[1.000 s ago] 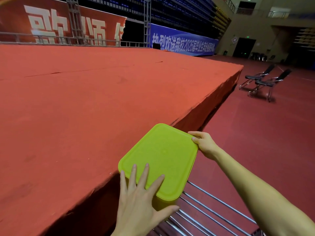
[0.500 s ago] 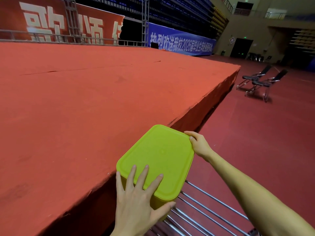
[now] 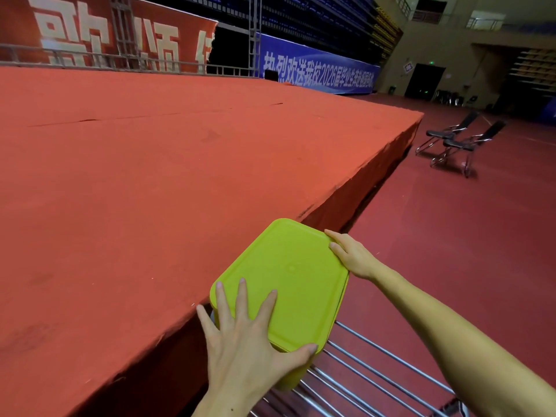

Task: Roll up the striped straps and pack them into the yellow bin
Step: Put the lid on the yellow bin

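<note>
The yellow bin (image 3: 288, 275) has its lid on and stands on a metal rack (image 3: 370, 374) beside the edge of the red stage. My left hand (image 3: 243, 341) lies flat on the near left part of the lid, fingers spread and straight, thumb along the near edge. At the lid's far right corner my right hand (image 3: 353, 254) rests with its fingertips on top; its thumb is hidden. No striped straps are in view.
The red carpeted stage (image 3: 150, 176) fills the left and centre, and its edge runs right beside the bin. Two black folding chairs (image 3: 460, 139) stand on the red floor at the far right. Banners and truss line the back of the stage.
Both hands stay on the bin's lid in the same places. Only the view has shifted slightly.
</note>
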`<action>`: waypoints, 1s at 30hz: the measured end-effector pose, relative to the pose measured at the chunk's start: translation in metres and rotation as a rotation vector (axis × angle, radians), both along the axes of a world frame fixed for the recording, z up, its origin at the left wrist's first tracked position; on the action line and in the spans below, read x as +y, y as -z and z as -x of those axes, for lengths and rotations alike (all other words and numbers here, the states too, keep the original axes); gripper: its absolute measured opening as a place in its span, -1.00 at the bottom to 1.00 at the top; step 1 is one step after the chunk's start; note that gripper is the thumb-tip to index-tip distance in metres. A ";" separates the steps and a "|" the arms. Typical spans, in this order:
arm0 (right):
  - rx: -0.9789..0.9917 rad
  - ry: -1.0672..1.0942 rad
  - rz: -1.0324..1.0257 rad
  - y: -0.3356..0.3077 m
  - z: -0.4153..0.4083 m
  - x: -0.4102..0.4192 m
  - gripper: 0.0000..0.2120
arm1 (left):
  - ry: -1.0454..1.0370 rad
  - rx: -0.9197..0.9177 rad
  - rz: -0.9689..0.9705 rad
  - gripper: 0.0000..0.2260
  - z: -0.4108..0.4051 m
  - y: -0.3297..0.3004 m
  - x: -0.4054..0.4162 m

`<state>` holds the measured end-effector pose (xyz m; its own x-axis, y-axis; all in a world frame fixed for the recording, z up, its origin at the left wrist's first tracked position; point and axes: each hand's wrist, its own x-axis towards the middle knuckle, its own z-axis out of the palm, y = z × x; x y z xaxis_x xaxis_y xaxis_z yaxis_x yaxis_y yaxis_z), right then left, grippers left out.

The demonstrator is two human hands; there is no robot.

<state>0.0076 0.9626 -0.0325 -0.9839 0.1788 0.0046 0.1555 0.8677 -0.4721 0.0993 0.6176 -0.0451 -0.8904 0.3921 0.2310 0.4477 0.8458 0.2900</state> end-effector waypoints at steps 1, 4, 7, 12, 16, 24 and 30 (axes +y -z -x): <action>-0.005 0.005 -0.003 0.000 0.000 0.002 -0.52 | 0.000 -0.015 0.018 0.02 0.001 0.001 0.003; 0.016 -0.001 0.008 0.000 0.000 0.000 -0.53 | 0.032 -0.031 0.058 -0.06 0.000 -0.010 0.010; 0.068 0.040 0.096 0.002 0.002 -0.003 -0.55 | 0.124 -0.069 0.141 -0.10 -0.004 -0.015 0.025; 0.113 0.171 0.388 0.006 0.000 -0.005 -0.56 | 0.275 -0.057 0.117 -0.27 -0.011 -0.002 0.044; 0.151 0.265 0.739 0.011 0.000 -0.003 -0.60 | 0.315 -0.054 0.126 -0.30 -0.010 0.005 0.047; 0.139 0.397 0.981 0.003 -0.004 -0.007 -0.59 | 0.316 -0.032 0.097 -0.30 -0.013 0.011 0.052; 0.140 0.445 1.017 0.004 -0.004 -0.005 -0.62 | 0.325 -0.056 0.103 -0.34 -0.009 0.014 0.051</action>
<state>0.0115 0.9577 -0.0360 -0.8337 0.4982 -0.2384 0.2461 -0.0514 -0.9679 0.1085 0.6689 -0.0592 -0.7254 0.6759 0.1302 0.6843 0.6878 0.2422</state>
